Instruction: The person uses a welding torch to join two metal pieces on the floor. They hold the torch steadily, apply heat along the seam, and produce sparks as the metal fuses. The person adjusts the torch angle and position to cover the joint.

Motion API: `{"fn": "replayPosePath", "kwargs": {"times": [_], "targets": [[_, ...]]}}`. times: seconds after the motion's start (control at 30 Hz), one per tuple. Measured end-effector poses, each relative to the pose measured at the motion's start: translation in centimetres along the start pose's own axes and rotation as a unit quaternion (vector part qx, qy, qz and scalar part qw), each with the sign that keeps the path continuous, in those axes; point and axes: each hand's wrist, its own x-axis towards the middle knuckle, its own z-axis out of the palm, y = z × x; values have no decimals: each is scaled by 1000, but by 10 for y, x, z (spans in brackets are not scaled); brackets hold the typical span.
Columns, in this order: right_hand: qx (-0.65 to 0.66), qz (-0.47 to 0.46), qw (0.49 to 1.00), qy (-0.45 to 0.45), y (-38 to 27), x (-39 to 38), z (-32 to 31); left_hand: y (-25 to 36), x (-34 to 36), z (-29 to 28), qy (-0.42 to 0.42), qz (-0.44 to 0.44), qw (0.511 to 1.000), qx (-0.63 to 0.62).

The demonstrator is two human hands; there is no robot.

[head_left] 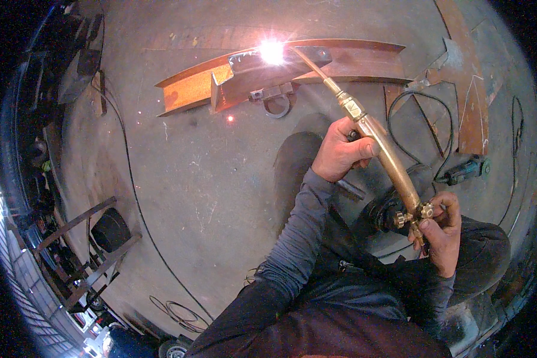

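Observation:
I grip a brass cutting torch with my left hand around its body. My right hand is closed on the torch's rear end at two valve knobs. The nozzle reaches a dark steel piece lying on a rusty steel beam, where a bright white glare hides the tip. A round metal fitting sits under the near side of the beam, and a small red spark glows on the floor beside it.
A green angle grinder, looped hoses and rusty plates are at the right. A steel frame with a dark seat-like piece stands at lower left. A cable runs along the concrete floor. My bent legs occupy the lower right.

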Motion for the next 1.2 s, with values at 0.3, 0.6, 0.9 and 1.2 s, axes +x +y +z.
{"fn": "replayPosePath", "kwargs": {"times": [0.3,0.6,0.9,1.2], "targets": [[25,3,1000,-9,4,-1,-2,5,-2,1,6,-14,1000,17],[-2,-3,1000,6,4,-2,-3,3,-1,2,10,-17,999,46],[3,2,1000,10,2,-3,-1,3,-3,1,10,-14,999,34],[10,2,1000,5,3,-3,-5,7,-3,3,7,-9,999,39]]}}
